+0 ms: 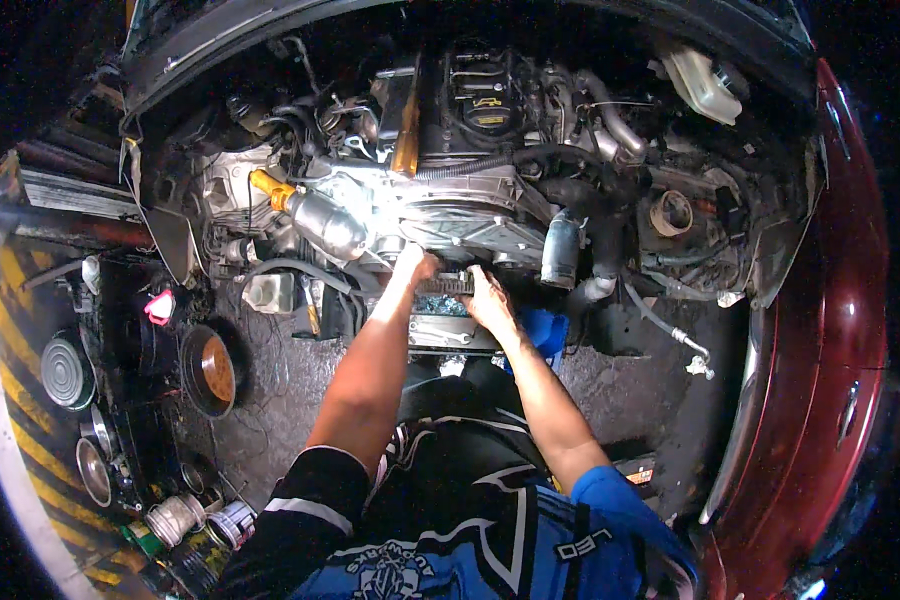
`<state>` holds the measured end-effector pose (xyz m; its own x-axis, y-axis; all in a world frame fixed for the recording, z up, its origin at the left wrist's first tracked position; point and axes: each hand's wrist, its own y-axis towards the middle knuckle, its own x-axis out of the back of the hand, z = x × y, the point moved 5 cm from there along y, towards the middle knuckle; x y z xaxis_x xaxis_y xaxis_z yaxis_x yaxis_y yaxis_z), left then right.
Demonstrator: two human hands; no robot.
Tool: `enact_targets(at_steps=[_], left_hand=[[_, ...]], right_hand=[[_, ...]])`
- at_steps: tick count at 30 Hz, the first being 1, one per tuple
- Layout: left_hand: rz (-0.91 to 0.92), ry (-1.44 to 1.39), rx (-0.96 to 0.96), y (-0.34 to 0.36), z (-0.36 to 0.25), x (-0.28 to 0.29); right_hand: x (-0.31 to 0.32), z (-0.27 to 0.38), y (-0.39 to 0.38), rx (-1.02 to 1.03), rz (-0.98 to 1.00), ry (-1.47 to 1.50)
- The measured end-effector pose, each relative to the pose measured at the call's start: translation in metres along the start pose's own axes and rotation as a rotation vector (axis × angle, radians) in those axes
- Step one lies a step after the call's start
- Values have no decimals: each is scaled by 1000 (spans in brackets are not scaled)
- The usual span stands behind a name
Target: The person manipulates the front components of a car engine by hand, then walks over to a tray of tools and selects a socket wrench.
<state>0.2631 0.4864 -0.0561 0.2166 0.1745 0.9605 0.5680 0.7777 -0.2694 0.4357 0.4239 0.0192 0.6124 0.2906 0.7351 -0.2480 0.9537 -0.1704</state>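
Observation:
My left hand point(417, 264) and my right hand point(487, 303) meet at the front of an opened engine point(470, 190). Between them is a short dark ribbed piece point(445, 286), perhaps a toothed belt, with the fingers of both hands closed about its ends. Its full shape is hidden by the hands. Just below it lies a tray with wrenches point(445, 333). To the upper left of my left hand, a work lamp point(325, 222) with a yellow handle lights the engine front brightly. Right of my right hand hangs a grey-blue cylindrical part point(561, 248).
A wooden-handled tool point(407, 140) rests on the engine top. A loose hose point(665, 325) hangs at the right, near a dark red car panel point(820, 330). Round pans point(184, 370) and buckets point(175, 518) stand at the left. Something blue point(545, 335) lies beside my right forearm.

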Motion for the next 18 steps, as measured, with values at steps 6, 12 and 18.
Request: enact_targets(at_steps=[6, 12, 18], left_hand=[[-53, 24, 155, -55, 13, 2], [-399, -251, 299, -84, 30, 15], [-335, -204, 140, -63, 6, 59]], right_hand=[[-21, 43, -13, 24, 42, 147], [-47, 28, -2, 97, -70, 134], [-48, 1, -4, 167, -158, 87]])
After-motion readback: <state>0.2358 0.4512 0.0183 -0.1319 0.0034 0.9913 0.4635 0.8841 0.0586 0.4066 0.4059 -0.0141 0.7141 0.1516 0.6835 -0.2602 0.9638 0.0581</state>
